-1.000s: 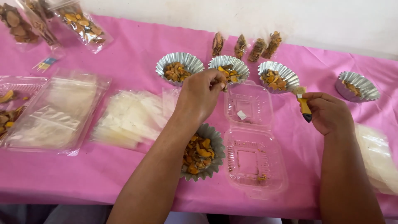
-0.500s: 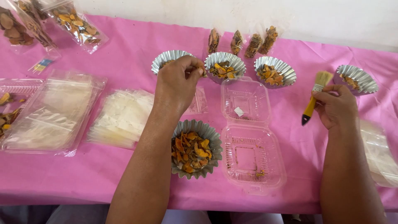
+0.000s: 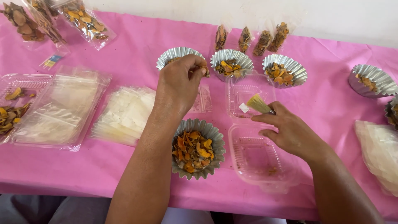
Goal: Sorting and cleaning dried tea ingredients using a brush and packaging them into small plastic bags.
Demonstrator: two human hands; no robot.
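My left hand [image 3: 179,85] reaches over the table to the leftmost fluted foil cup [image 3: 173,55], its fingertips pinched on a small orange-brown dried slice [image 3: 205,73] at the cup's rim. My right hand [image 3: 292,133] grips a small brush [image 3: 258,104], its pale bristles pointing left into the lid half of an open clear plastic clamshell box [image 3: 248,89]. The box's other half [image 3: 259,159] lies under my right wrist with a few crumbs in it. A foil cup of orange dried slices [image 3: 195,150] stands beside my left forearm.
More foil cups of slices [image 3: 231,62] [image 3: 285,69] [image 3: 371,79] line the back, with several small filled packets [image 3: 251,39] behind them. Stacks of clear bags [image 3: 124,114] [image 3: 62,108] lie left, a tray of slices [image 3: 12,103] far left, and filled bags [image 3: 85,18] in the back-left corner.
My left hand has moved left from the middle foil cups to the leftmost cup. My right hand has swung the brush from upright at the right down to the clamshell lid.
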